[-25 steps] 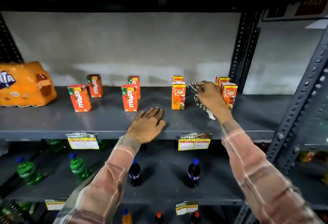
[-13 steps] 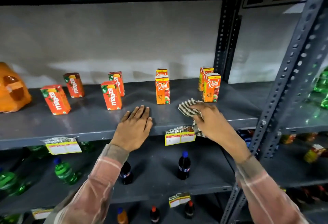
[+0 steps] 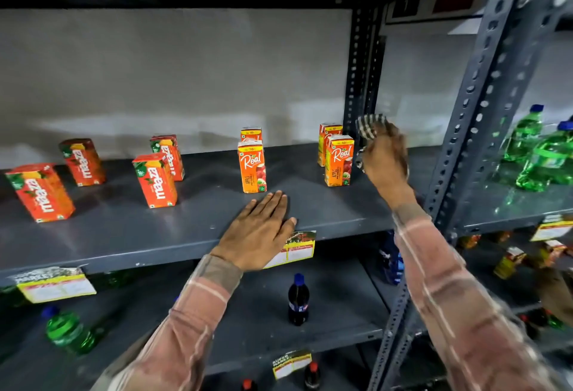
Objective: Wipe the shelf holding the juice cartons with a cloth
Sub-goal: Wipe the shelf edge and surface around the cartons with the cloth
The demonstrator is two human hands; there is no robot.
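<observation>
On the grey metal shelf point(image 3: 192, 223): eight upright juice cartons point(image 3: 251, 165) in spaced pairs. Checked cloth point(image 3: 367, 127), bunched, clutched in the raised right hand point(image 3: 386, 158) beside the rightmost cartons, near the perforated upright point(image 3: 359, 80). Left hand point(image 3: 259, 229) flat, fingers spread, on the front edge. Bottles point(image 3: 298, 299) below.

Shop: price-tagged shelf point(image 3: 186, 235) of drinks
</observation>
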